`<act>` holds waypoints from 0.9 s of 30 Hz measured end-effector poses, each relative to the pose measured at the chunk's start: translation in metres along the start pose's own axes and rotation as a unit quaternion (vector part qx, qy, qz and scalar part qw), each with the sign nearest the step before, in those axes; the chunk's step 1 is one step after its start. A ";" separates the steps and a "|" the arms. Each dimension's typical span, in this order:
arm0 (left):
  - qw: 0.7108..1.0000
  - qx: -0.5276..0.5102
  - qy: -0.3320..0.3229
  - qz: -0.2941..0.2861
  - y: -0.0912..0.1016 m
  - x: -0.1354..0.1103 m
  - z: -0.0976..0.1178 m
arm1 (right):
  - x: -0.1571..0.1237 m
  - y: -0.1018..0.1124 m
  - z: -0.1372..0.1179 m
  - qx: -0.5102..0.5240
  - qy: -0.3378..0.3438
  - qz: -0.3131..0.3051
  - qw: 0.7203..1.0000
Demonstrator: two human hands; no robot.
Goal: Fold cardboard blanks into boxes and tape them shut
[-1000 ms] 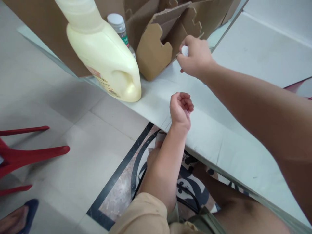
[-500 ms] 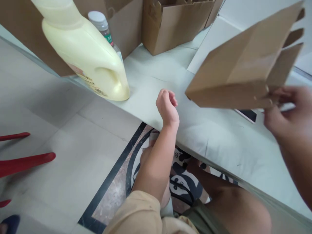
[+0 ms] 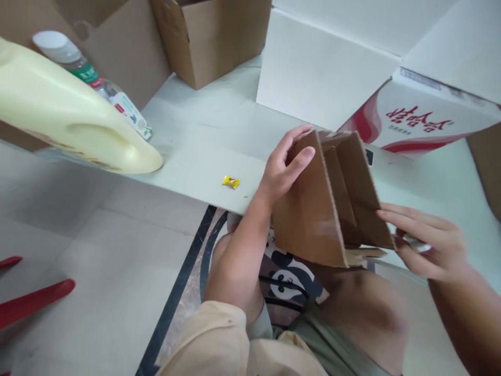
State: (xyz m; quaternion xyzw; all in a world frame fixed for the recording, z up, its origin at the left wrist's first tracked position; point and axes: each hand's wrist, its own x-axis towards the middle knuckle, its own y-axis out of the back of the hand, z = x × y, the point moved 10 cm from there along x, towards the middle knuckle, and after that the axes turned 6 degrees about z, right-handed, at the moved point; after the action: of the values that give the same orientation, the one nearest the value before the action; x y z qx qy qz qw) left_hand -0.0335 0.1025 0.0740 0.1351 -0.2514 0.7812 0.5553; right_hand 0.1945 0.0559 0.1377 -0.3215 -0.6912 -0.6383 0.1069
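Note:
A brown cardboard box (image 3: 309, 224) is tilted over the table's front edge, its open side facing right. My left hand (image 3: 284, 167) grips its far left side, the thumb lying on the outer panel. My right hand (image 3: 426, 240) pinches the edge of the right-hand panel. Part of a small whitish object (image 3: 417, 243) shows among the right fingers; its kind I cannot make out. To the left of the box, a small candy in a yellow wrapper (image 3: 231, 181) lies on the table (image 3: 195, 151).
A pale yellow jug (image 3: 90, 125) leans at the left edge, beside a clear bottle with a white cap (image 3: 58, 47). Brown cartons (image 3: 223, 42) stand behind. A white box with red print (image 3: 426, 115) sits back right. Red legs (image 3: 39, 303) reach over the floor.
The cardboard box has come left and down, turning its open side towards me. My left hand has left the tabletop and taken hold of it. The yellow candy is now visible. The view has shifted right.

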 end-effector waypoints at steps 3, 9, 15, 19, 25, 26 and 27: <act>0.997 0.064 -0.030 0.012 -0.002 0.001 0.020 | -0.003 -0.008 -0.006 0.081 -0.030 -0.037 0.996; 0.998 0.052 -0.012 0.026 0.006 0.004 0.009 | -0.015 -0.018 -0.014 0.066 -0.131 0.055 0.988; 0.995 0.012 -0.005 0.101 0.018 0.001 0.001 | -0.034 -0.034 0.008 0.078 -0.268 0.165 0.946; 0.991 0.061 -0.018 0.121 0.019 -0.002 0.002 | -0.040 -0.040 0.021 0.095 -0.307 0.213 0.923; 0.992 0.113 -0.040 0.047 0.008 -0.006 -0.002 | -0.032 -0.046 0.011 0.191 -0.187 0.186 0.946; 0.990 0.129 -0.035 0.045 0.008 -0.007 -0.004 | -0.032 -0.047 0.010 0.200 -0.169 0.172 0.950; 0.987 0.148 -0.032 0.047 0.009 -0.008 -0.005 | -0.032 -0.049 0.009 0.206 -0.161 0.161 0.952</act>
State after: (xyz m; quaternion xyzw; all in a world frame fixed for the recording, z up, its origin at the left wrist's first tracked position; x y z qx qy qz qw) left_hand -0.0386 0.0967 0.0635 0.2288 -0.1563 0.8301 0.4838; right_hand 0.1936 0.0559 0.0786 -0.4978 -0.7548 -0.3964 0.1595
